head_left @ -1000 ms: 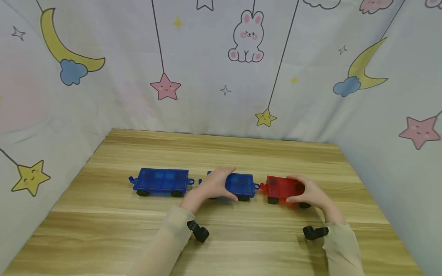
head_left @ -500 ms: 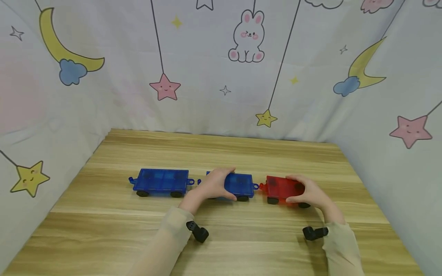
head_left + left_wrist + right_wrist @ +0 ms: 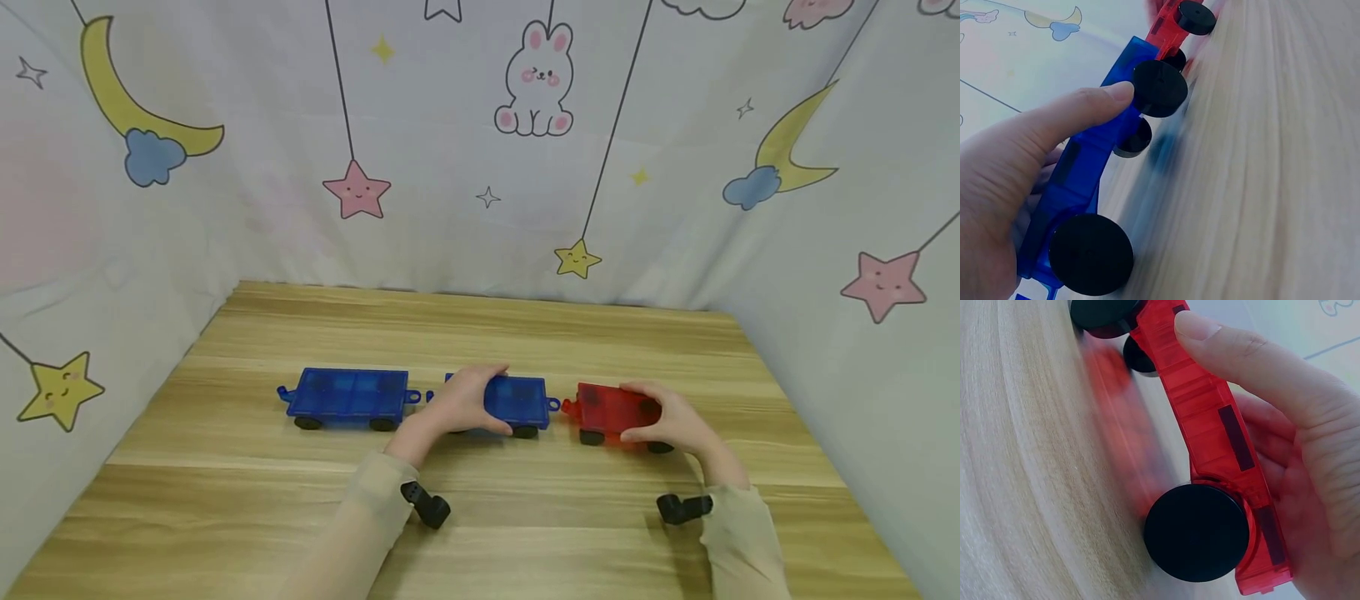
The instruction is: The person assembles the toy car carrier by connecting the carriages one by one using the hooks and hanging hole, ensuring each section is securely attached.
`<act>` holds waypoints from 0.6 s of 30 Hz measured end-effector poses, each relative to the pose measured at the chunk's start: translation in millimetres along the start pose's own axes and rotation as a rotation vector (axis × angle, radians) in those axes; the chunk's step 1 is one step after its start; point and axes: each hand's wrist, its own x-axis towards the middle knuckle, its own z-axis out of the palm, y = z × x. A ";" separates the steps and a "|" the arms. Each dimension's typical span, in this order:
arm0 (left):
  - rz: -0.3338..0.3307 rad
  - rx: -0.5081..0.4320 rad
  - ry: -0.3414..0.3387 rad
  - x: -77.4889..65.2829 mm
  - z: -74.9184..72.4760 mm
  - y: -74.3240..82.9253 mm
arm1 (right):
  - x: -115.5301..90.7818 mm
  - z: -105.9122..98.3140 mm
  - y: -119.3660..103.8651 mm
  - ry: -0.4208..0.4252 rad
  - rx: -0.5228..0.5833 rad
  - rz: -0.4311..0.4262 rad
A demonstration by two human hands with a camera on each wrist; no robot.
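My left hand point(image 3: 467, 402) grips a translucent blue toy train car point(image 3: 517, 402) across its sides. In the left wrist view the thumb presses its side near a black wheel point(image 3: 1160, 89). At the right, my right hand point(image 3: 671, 417) grips a shorter red toy train car point(image 3: 602, 408), thumb along its near side. The red car's hook point(image 3: 570, 407) faces the blue car's ring point(image 3: 554, 404); whether they are linked I cannot tell. Left of my left hand stands a longer blue toy train car point(image 3: 348, 393), untouched, with its ring close to the held blue car's hook.
All the cars stand in a row on a wood-grain table point(image 3: 525, 533). A white cloth point(image 3: 450, 233) printed with stars, moons and a rabbit encloses the back and sides. A small black camera point(image 3: 426, 505) sits on each wrist.
My left hand and the blue car in it have shifted very slightly left. The right hand keeps its grip on the red car, almost still.
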 end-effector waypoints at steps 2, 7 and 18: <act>0.007 -0.014 0.004 -0.7 0.1 -0.7 | -0.3 0.0 -0.8 -0.002 0.000 0.004; 0.022 -0.031 0.007 -1.0 0.1 -1.7 | -0.4 -1.1 -2.9 -0.004 -0.008 0.009; 0.016 -0.027 0.026 -2.0 1.4 -2.3 | 1.1 0.0 -6.4 -0.003 -0.032 0.009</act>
